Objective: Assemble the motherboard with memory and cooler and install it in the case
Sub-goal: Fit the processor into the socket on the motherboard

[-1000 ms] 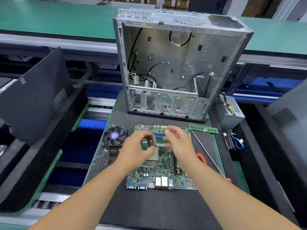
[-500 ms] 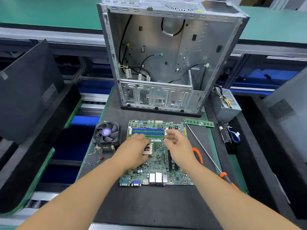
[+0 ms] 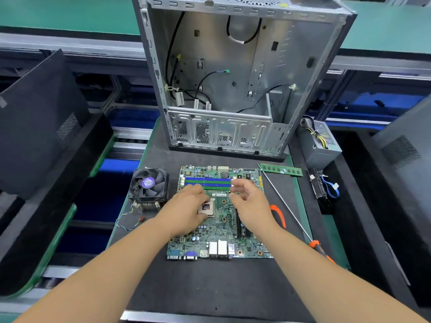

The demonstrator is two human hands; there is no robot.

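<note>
left hand on motherboard, right hand above

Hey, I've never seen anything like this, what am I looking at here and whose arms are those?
This is one view from a camera worn on a person's head, looking down at their bare arms. On the dark mat lies a green motherboard. The left hand rests at its square processor chip; the right hand hovers beside, holding nothing I can see. Left sits a cooler fan, right a memory stick and screwdriver. Behind stands the open metal case.
</note>
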